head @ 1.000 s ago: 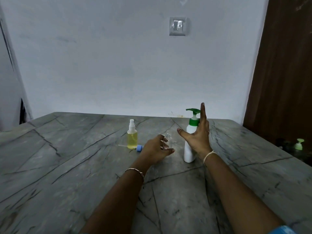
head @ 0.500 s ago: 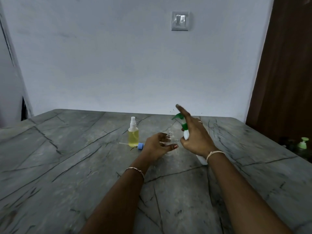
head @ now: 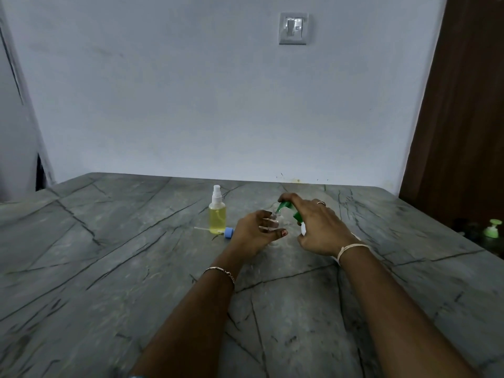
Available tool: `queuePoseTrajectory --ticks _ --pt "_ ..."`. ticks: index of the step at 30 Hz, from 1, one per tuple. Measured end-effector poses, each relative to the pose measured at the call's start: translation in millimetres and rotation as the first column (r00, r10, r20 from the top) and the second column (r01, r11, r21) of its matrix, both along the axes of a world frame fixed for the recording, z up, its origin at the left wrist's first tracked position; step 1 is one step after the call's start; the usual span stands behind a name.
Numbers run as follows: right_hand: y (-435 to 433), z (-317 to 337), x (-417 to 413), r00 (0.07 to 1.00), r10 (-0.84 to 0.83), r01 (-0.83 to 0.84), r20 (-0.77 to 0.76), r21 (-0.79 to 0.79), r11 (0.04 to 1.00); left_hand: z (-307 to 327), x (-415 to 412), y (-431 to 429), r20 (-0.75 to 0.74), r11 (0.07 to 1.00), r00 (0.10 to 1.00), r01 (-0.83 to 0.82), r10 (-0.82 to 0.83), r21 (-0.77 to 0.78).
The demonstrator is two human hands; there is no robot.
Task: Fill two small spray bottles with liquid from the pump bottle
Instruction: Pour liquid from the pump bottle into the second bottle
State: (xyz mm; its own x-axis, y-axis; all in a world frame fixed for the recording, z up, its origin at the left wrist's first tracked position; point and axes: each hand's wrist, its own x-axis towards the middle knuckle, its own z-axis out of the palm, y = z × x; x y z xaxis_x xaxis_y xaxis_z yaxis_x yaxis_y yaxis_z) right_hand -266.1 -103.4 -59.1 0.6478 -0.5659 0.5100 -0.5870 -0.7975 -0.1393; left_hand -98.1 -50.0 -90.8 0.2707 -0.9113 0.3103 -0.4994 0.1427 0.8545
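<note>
My left hand (head: 252, 231) grips a small clear open-necked spray bottle (head: 274, 221) standing on the grey stone table (head: 136, 255). My right hand (head: 320, 227) holds the white pump bottle (head: 301, 226) tilted toward it, a finger on the green pump head (head: 285, 205), whose nozzle sits at the small bottle's mouth. Most of the pump bottle is hidden under my hand. A second spray bottle (head: 217, 214) with yellow liquid and a white sprayer stands to the left. A blue sprayer cap (head: 228, 232) with its dip tube lies beside it.
The table meets a white wall at the back. A brown door (head: 463, 118) is at the right. Another green pump top (head: 493, 228) shows in the dark area beyond the table's right edge.
My right hand took hold of the upright pump bottle, tilted it left and lowered its nozzle to the small clear bottle. My left hand kept holding that bottle.
</note>
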Motion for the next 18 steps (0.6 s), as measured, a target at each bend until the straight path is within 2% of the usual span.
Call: queuePoseTrajectory --ticks 8,15,18 --pt "6.9 3.9 4.2 1.0 0.004 -0.003 0.013 -0.012 1.0 4.9 -4.7 3.0 -0.016 0.999 1.0 -0.014 0.013 -0.038" --pt "6.4 3.9 5.3 0.996 -0.028 0.023 -0.081 -0.069 0.997 8.8 -6.2 7.5 -0.084 1.0 0.996 -0.008 0.008 0.0" --pt "7.1 3.2 2.8 0.996 -0.016 0.012 -0.083 -0.042 0.999 8.9 -6.6 8.3 -0.094 1.0 0.996 0.009 -0.007 0.014"
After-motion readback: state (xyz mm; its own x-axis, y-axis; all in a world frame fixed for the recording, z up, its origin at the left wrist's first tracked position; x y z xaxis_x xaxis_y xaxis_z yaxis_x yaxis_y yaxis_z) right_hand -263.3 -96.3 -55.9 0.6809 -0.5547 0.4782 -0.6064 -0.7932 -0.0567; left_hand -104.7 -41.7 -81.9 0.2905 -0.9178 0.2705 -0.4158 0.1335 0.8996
